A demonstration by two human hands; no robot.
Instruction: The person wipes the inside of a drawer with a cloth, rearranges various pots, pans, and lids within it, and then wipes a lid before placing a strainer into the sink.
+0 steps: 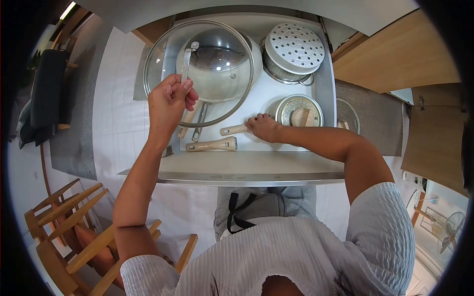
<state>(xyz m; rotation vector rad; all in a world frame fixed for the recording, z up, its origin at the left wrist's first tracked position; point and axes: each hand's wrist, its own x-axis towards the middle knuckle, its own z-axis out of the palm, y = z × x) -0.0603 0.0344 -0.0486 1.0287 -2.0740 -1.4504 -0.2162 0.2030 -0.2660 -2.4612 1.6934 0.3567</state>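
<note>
By its metal handle, my left hand (174, 96) grips a large clear glass lid (237, 101) with a steel rim, held over the left side of an open drawer (252, 160). Through the glass show a pale pan (212, 89) and another glass lid (210, 49). My right hand (264, 127) is closed around a cream handle (233, 129) beside a small saucepan (320, 116); the handle's join to it is hidden. On the saucepan sits a glass lid with a wooden knob (302, 117). A detached-looking cream handle (212, 144) lies near the drawer front.
A white perforated steamer insert (296, 47) rests on a metal pot at the drawer's back right. Another glass lid (348, 116) stands outside the drawer's right side. Wooden chairs (74, 227) are at lower left, a cabinet door (395, 54) at right.
</note>
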